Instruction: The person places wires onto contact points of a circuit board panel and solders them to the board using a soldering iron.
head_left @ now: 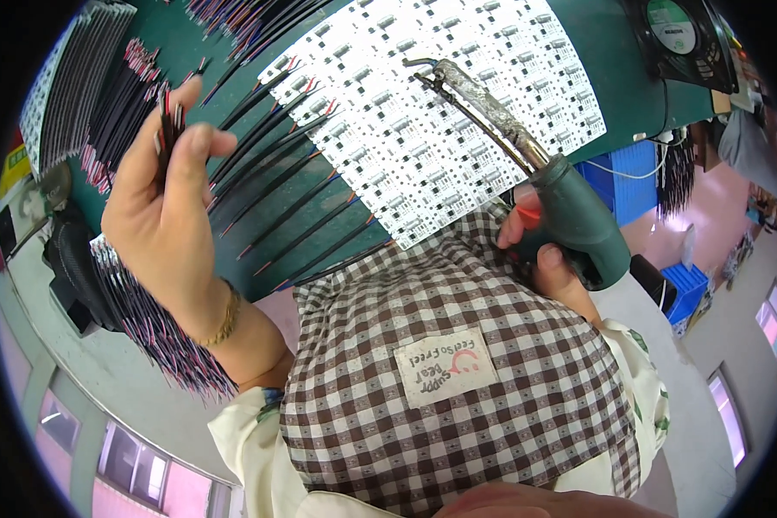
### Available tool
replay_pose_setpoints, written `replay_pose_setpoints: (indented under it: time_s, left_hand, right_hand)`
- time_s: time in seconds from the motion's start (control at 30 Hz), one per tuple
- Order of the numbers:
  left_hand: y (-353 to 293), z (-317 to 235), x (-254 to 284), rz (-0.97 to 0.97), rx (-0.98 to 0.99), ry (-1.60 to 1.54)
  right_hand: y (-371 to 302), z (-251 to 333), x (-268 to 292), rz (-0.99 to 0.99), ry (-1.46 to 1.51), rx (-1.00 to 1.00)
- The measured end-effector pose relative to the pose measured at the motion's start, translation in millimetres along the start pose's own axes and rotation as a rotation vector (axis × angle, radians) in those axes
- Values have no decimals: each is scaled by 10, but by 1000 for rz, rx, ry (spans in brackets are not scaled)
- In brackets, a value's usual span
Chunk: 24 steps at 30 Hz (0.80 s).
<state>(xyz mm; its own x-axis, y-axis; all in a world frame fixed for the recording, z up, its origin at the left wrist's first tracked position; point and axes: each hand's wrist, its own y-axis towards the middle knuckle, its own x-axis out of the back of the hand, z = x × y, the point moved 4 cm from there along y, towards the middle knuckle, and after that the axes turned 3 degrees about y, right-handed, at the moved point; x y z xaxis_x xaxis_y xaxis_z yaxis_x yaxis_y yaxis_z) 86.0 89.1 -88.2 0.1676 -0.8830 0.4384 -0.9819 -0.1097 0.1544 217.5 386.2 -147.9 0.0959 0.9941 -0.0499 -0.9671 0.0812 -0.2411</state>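
Observation:
My left hand [160,211] is raised at the left, thumb and fingers closed around a small bunch of dark wires [171,129] with red and pale tips. In my right hand [561,269] is a soldering gun [583,211] with a green handle and a red trigger. Its scorched metal barrel and thin tip point up and left, over a white circuit board panel [367,129] dotted with small components. Along the panel's left edge lie several black cables [285,216] with stripped coloured ends. Whether the tip touches the panel cannot be told.
Bundles of wires [121,116] and a stack of wired strips [73,86] lie on the green table [168,22] at the far left. A black fan [682,43] stands at the far right, above a blue bin [622,181]. More wire bundles [160,337] hang at the left.

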Motion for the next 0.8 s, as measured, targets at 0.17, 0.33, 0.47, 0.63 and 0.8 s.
replay_pose_setpoints:
  time_s: [0.17, 0.33, 0.47, 0.63, 0.8]
  left_hand:
    - [-146, 109, -378, 182, 68, -228]
    - [-188, 225, -498, 217, -219, 30]
    - [-223, 193, -474, 170, -119, 13]
    - [-246, 224, -453, 152, 192, -252]
    - [-257, 286, -453, 192, 176, -362]
  right_hand:
    - [49, 11, -113, 30, 14, 17]
    - [-10, 57, -83, 175, -63, 43]
    - [13, 128, -122, 162, -175, 277]
    - [36, 160, -96, 254, -395, 291]
    - [-11, 13, -90, 84, 190, -101]
